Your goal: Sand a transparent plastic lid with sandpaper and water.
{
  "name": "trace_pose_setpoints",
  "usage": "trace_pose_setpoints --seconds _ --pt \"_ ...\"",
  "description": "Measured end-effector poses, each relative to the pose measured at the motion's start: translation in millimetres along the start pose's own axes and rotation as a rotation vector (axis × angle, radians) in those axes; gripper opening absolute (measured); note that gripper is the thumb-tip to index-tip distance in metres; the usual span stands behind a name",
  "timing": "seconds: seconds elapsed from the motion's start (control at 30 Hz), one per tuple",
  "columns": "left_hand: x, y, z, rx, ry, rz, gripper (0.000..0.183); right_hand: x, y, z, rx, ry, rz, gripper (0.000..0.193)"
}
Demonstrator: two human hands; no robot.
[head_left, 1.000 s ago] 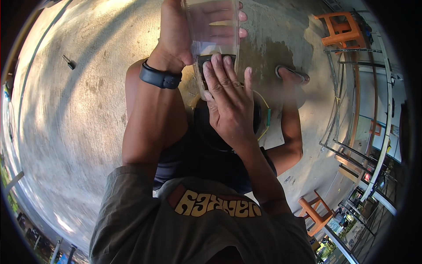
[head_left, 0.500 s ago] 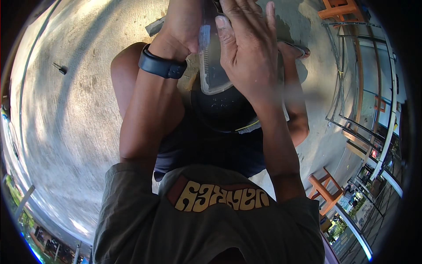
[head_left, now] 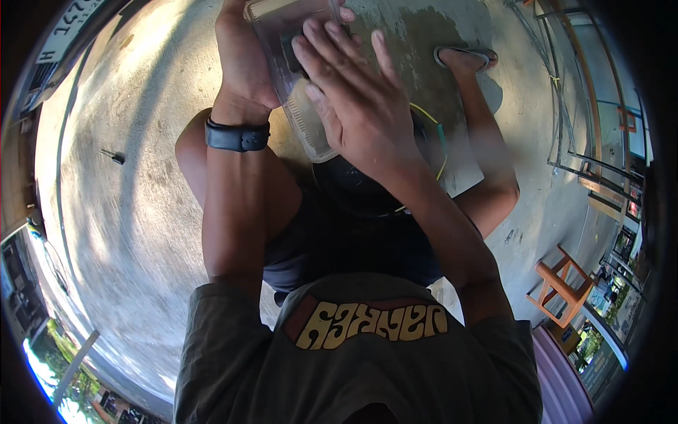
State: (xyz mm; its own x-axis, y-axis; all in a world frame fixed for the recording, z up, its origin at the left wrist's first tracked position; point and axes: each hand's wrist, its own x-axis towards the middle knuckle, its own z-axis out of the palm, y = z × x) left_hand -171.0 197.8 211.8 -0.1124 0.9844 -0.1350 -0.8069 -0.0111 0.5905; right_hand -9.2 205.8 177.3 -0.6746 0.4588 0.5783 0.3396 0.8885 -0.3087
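A clear plastic box or tray with ribbed edges is held slanted above my lap. My left hand grips it along its left side, and fingertips show past its far right edge; most of those fingers are hidden behind it. Across the plastic's right side lies my right hand, its fingers stretched out and spread, palm toward the surface. Under both hands, between my legs, is a round black basin, partly covered by my right forearm. A thin yellow strip curves beside the basin's right side.
Wet concrete darkens the ground ahead, near my sandalled foot. A small dark key-like object lies on the floor at left. An orange stool and a metal frame stand at right. A vehicle's plate shows far left.
The plastic box and both hands have shifted left in the view, and the box is more tilted. My right hand still lies over it. The whole view has turned slightly.
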Motion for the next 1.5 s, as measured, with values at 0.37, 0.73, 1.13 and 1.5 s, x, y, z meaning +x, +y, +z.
trace_pose_setpoints --seconds 0.37,0.73,1.13,1.5 --pt "16 6 -44 0.077 0.025 -0.109 0.086 -118 -16 6 0.231 -0.358 0.153 0.052" --pt "30 -102 -54 0.267 -0.030 -0.357 0.061 -194 98 57 0.561 -0.228 0.805 0.032" --pt "-11 -330 -356 1.519 -0.087 -0.503 0.039 -226 107 101 0.414 -0.154 0.797 0.046" --pt "-29 -287 -135 1.296 0.143 -0.179 0.028 -247 136 98 0.626 0.229 1.034 0.051"
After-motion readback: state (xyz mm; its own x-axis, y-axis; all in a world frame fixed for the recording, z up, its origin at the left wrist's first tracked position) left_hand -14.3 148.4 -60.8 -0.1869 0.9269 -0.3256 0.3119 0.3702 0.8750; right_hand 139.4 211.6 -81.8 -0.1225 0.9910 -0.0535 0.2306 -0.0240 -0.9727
